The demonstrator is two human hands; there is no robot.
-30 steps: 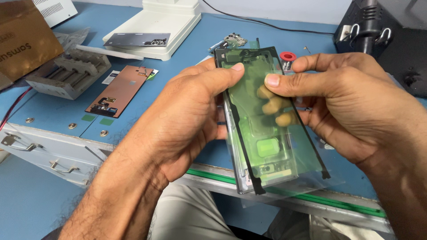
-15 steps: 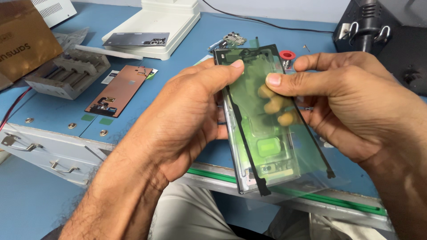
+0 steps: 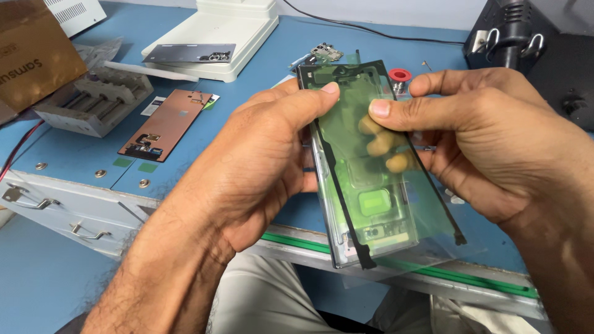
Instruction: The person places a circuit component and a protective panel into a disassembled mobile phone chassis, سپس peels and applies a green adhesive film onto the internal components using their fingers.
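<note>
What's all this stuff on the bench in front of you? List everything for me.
Phone frame: one, dark-edged, held upright between both hands.
Adhesive film sheet: one, clear green with black outline strip, laid over the frame, tilted.
Copper-coloured phone panel: one, flat on the bench, left of centre.
White machine: one, far centre, with a dark grey phone back lying on it.
Grey ridged fixture: one, far left.
Brown cardboard box: one, top left corner.
Red-ringed spool: one, behind the frame.
Black device: one, top right.
Blue bench: one, with white drawers at left.
Left hand: thumb pressing the film's top.
Right hand: thumb on the film, fingers behind it.
</note>
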